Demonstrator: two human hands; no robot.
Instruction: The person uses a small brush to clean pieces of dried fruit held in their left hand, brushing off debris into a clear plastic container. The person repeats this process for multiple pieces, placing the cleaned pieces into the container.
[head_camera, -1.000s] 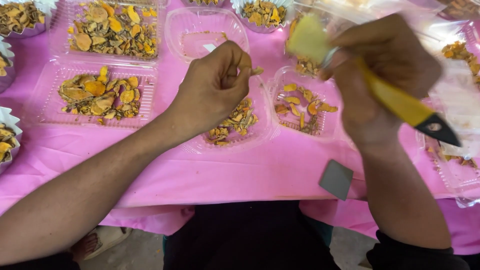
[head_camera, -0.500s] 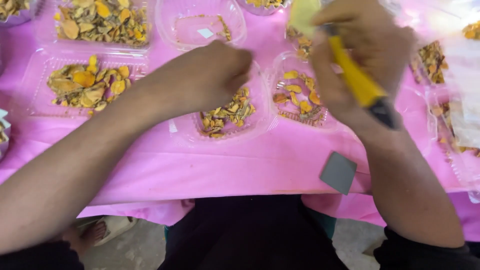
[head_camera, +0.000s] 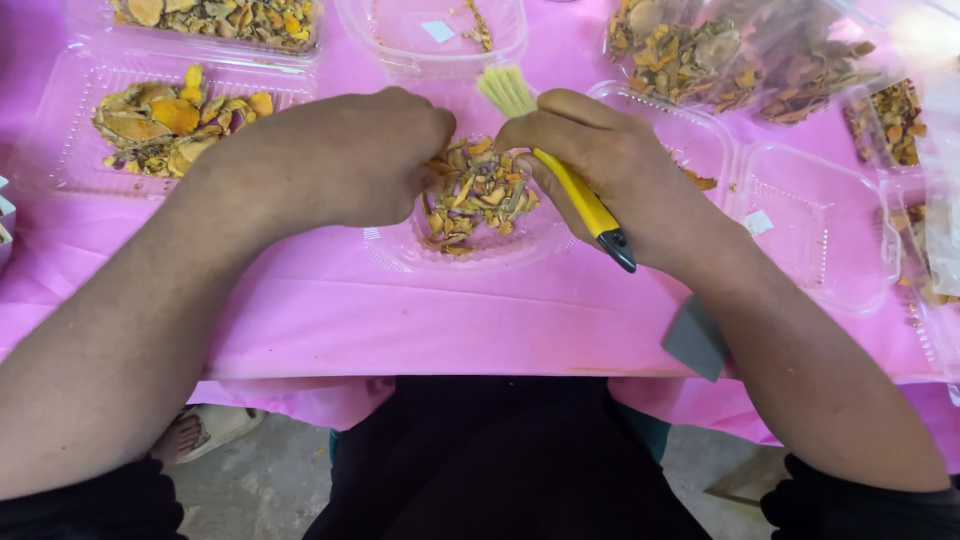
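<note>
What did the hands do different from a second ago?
The right hand came down from above the trays and closer to the left hand, over the round clear tray of dried pieces. It still grips the yellow-handled brush, bristles up. The left hand stayed curled at that tray, on the pink tablecloth.

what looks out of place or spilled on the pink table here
Little stands out. A few dried orange bits lie loose in the clear tray behind the right hand, apart from the main heap. A grey card hangs over the table's front edge. Nothing looks damaged.
</note>
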